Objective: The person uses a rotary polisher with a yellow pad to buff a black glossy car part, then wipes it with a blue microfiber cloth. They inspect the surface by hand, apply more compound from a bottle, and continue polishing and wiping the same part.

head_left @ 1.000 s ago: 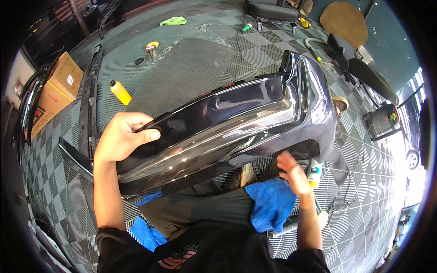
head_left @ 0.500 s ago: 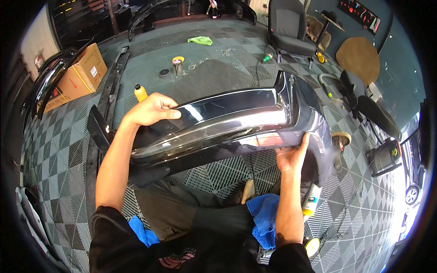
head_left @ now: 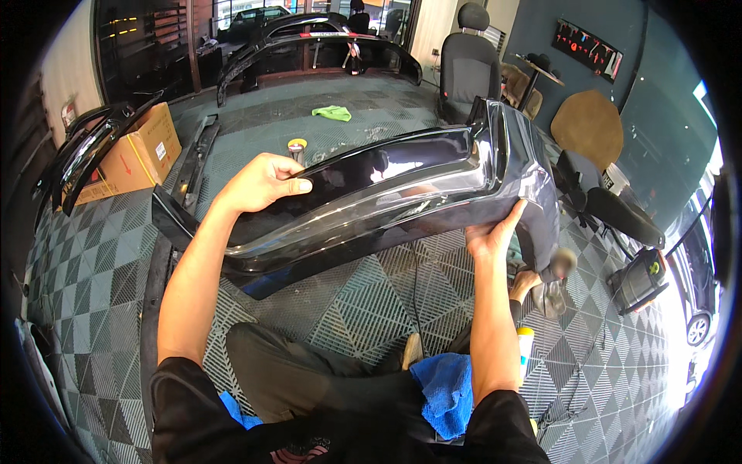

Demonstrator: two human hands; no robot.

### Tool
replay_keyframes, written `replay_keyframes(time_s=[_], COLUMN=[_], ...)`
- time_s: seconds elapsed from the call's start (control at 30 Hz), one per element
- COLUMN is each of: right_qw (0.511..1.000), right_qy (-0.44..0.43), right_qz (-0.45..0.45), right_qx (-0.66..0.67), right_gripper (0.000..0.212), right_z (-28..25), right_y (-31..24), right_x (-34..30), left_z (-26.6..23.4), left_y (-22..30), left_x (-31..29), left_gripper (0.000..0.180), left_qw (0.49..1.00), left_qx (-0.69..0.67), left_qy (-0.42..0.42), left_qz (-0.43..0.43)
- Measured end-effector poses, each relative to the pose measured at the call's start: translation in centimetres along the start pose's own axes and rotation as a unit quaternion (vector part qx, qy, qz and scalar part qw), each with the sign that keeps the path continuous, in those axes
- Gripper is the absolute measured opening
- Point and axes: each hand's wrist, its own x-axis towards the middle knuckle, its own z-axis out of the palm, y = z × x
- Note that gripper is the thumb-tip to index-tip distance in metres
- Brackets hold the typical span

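Observation:
A glossy black car bumper (head_left: pixel 386 174) is held up in front of me, tilted, its right end higher than its left. My left hand (head_left: pixel 267 184) grips its upper edge, thumb on the near face and fingers hidden behind. Under the lower edge near the right end, my right hand (head_left: pixel 495 232) supports it, with the thumb up against the face. Just below that, another hand (head_left: pixel 525 284) with a dark sleeve shows by the bumper's right end, beside a blurred round thing (head_left: pixel 564 263) that I cannot make out.
A blue cloth (head_left: pixel 444 394) lies at my lap, near a yellow-capped bottle (head_left: pixel 525 348). Farther off are a yellow-rimmed can (head_left: pixel 297 148), a green cloth (head_left: pixel 331 114), a cardboard box (head_left: pixel 147 158) with black trim parts, and a car seat (head_left: pixel 470 73). A vacuum-like canister (head_left: pixel 638 280) stands right.
The view has tilted up, showing more of the far room. The bumper's left end sits slightly lower in view, its right end higher. The other hand by the right end has come into sight.

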Motion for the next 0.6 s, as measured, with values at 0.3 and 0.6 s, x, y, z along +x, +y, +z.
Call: replay_keyframes(time_s=[0.3,0.6], right_qw=[0.995,0.994], right_qy=[-0.061,-0.031], right_qz=[-0.047,-0.092], right_qx=[0.067,0.057], right_gripper=[0.098,0.094], right_z=[2.5,5.6], right_y=[0.1,0.5], right_x=[2.4,1.6], left_z=[2.4,3.8], left_y=[6.3,7.1], left_x=[-3.5,-4.6], left_gripper=[0.034,0.035], left_qw=[0.965,0.923], left_qx=[0.220,0.299], left_qy=[0.140,0.153], left_qz=[0.023,0.191])
